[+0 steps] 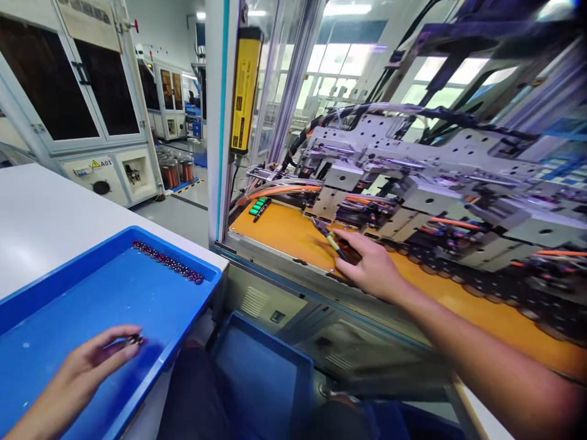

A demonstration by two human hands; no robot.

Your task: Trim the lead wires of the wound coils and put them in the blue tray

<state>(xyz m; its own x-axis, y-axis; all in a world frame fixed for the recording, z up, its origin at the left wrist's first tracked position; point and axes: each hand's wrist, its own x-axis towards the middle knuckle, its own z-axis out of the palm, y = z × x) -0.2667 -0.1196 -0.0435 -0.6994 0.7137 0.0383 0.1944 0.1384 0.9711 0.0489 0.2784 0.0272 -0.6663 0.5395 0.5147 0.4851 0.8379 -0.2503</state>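
My left hand (98, 360) is over the blue tray (92, 299), pinching a small dark part with coppery and shiny spots (136, 339) between thumb and fingertips. A row of similar small parts (167, 263) lies along the tray's far end. My right hand (369, 263) reaches over the orange machine bed (284, 235). It is closed on pliers (334, 243) with dark and yellow-green handles, their tip pointing at the base of a metal block (332, 192). The palm side of the grip is hidden.
Metal fixtures with orange hoses (293, 185) stand behind the right hand, with a row of dark round pieces (458, 278) along them. Green batteries (260, 206) and a black pen-like item (262, 209) lie on the bed. Below is another blue tray (266, 366); a frame post (220, 122) divides tray and machine.
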